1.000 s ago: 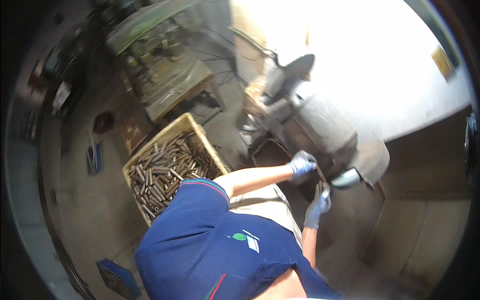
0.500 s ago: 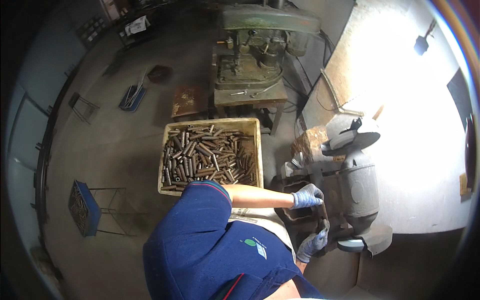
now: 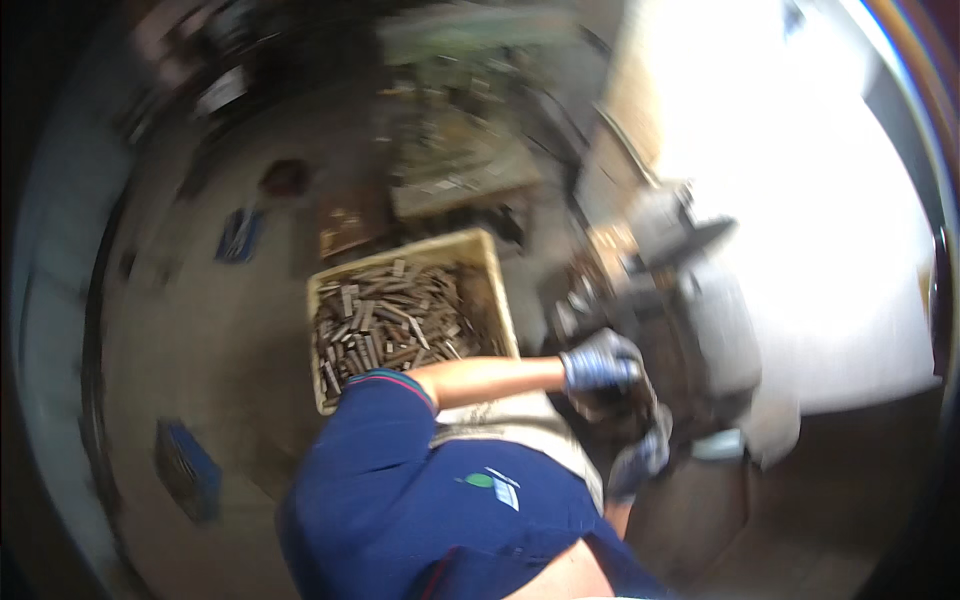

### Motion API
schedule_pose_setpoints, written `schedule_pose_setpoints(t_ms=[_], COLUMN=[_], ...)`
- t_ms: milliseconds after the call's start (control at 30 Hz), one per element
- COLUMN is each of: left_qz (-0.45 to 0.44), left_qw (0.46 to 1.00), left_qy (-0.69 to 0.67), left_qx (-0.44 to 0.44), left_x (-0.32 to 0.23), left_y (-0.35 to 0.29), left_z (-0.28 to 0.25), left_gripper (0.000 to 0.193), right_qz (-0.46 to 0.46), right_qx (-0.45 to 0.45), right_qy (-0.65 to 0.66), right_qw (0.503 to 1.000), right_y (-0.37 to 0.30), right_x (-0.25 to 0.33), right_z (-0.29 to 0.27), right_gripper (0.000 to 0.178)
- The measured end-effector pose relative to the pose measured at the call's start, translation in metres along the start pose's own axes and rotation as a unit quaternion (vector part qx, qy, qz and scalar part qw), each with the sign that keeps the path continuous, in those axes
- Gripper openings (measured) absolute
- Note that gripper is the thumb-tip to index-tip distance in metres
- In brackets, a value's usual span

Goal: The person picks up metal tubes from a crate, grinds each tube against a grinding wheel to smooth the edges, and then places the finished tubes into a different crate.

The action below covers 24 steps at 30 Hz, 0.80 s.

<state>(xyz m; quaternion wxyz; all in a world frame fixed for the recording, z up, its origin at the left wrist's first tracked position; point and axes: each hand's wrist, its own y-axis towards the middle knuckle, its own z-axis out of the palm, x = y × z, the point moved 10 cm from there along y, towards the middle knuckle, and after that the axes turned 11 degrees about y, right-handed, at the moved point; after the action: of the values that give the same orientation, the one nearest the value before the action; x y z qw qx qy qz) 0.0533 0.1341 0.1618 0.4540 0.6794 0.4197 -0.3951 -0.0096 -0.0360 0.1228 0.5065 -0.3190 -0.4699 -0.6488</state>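
Note:
My left hand (image 3: pixel 603 361), in a blue-grey knit glove, reaches across to the right with its fingers closed on one end of a short brown metal tube (image 3: pixel 651 392). Below it my right hand (image 3: pixel 641 462), gloved alike, is closed at the tube's other end. Motion blur smears the tube and the fingertips. Both hands are just left of a grey bench grinder (image 3: pixel 722 335), whose wheel guards show above and below its motor body. A dark open tray or box (image 3: pixel 592 403) lies partly hidden under my hands.
Left of my hands stands a cream plastic bin (image 3: pixel 497 290) heaped with rusty metal tubes (image 3: pixel 385 320). A green drill press (image 3: pixel 460 130) is on a stand beyond it. A blue tray (image 3: pixel 190 470) sits at far left. A bright white panel (image 3: pixel 840 300) backs the grinder.
The view has swung and blurred, so the bin and drill press appear shifted left. Both hands keep hold of the tube beside the grinder.

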Motion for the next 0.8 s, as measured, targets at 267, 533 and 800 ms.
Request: schedule_pose_setpoints(t_ms=[267, 533, 800], left_qz=[-0.267, -0.261, -0.355], left_qw=[0.916, 0.936, 0.875], left_qy=[-0.280, -0.201, -0.279], left_qx=[0.107, 0.123, 0.177], left_x=[0.054, 0.050, 0.067], left_y=[-0.005, 0.010, -0.007], left_z=[0.079, 0.138, 0.191], left_gripper=[0.023, 0.019, 0.017], right_qz=[-0.155, -0.144, -0.081], right_qx=[-0.014, -0.116, -0.171], right_qy=[-0.282, -0.318, -0.267], right_qw=[0.947, 0.930, 0.945], right_y=[-0.010, -0.035, -0.052], right_x=[0.049, 0.066, 0.064], right_z=[-0.035, -0.080, -0.118], right_gripper=[0.036, 0.027, 0.022])
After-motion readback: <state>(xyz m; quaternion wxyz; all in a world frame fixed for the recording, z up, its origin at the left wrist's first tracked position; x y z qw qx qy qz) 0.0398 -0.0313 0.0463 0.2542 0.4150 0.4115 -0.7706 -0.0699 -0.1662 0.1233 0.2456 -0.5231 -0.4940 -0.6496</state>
